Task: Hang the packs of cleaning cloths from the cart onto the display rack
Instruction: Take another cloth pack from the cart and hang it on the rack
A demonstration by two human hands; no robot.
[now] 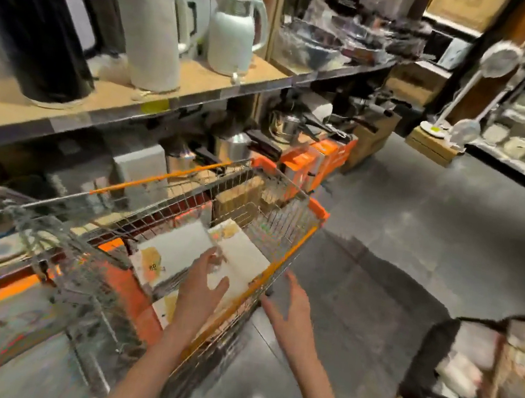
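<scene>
A wire shopping cart (283, 260) with orange trim stands in front of me. Flat white packs of cleaning cloths (177, 248) with yellow labels lie in its basket, another pack (242, 249) beside them. My left hand (202, 285) reaches into the basket with fingers spread, over the packs; whether it touches them is blurred. My right hand (290, 313) hovers outside the cart's right rim, fingers straight, holding nothing. The display rack (478, 364) with hanging packs shows at the lower right, blurred.
Shelves (201, 90) on the left carry kettles and jugs, with pots and orange boxes (318, 159) below. Desk fans (499, 62) and another shelf stand at the far right. Grey floor (398, 230) lies open between the cart and the rack.
</scene>
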